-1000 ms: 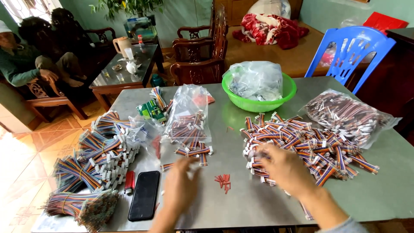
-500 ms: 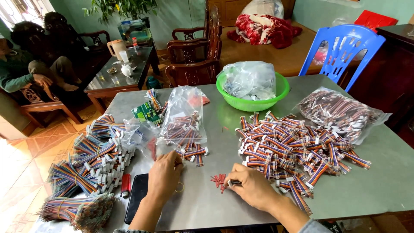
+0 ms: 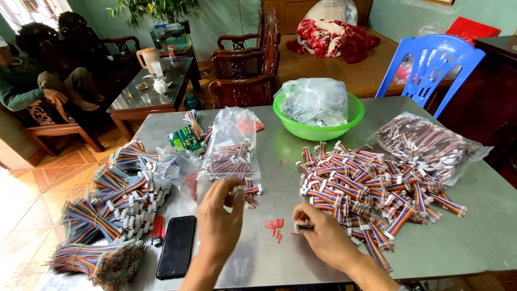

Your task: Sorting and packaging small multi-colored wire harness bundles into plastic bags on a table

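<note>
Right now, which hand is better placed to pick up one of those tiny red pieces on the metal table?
Probably the right hand. It rests on the grey metal table right beside the small red plastic pieces, pinching something small and dark. The left hand is raised near the clear bag of striped ribbon cables.

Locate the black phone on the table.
In the head view the phone lies flat at the table's near left, just left of the left hand, with a red lighter beside it and wire bundles further left.
</note>
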